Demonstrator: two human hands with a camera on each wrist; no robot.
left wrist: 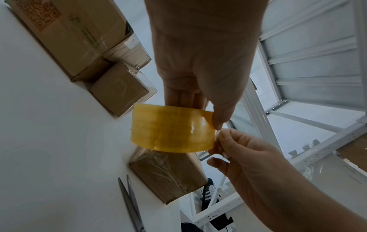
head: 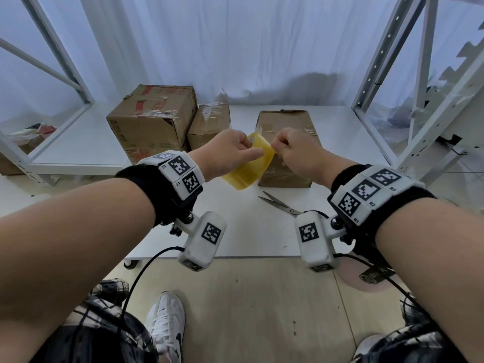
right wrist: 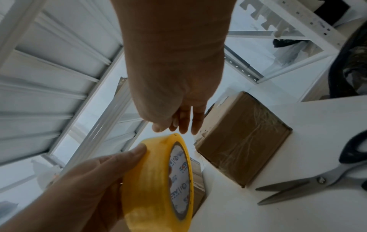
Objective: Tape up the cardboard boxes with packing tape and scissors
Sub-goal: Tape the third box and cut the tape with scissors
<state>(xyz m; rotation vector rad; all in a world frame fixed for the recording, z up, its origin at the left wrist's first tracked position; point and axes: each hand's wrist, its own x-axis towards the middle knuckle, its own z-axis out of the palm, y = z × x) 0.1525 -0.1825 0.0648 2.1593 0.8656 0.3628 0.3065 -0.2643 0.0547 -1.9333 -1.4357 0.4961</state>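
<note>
Nearest on the white table (head: 235, 237), the scissors (head: 281, 205) lie with blades parted, tips pointing far-left, just near of the right box (head: 286, 142).

Above them both hands are raised over the table's middle. The left hand (head: 230, 150) grips the yellow tape roll (head: 246, 171), fingers curled round its outer band and thumb stretched along the top; the roll hangs clear of the table, in front of the right box's left edge. The right hand (head: 296, 150) meets the roll at its upper edge, thumb and forefinger pinched together at the tape's surface; whether a loose end is actually caught between them cannot be told. In the right wrist view the roll's printed white core (right wrist: 179, 180) faces right.

Farther back, the right box lies flat, wrapped in clear film. To the left stand the middle box (head: 209, 124), also filmed, and the large box (head: 152, 119), touching it, with red print and strips on top.
</note>
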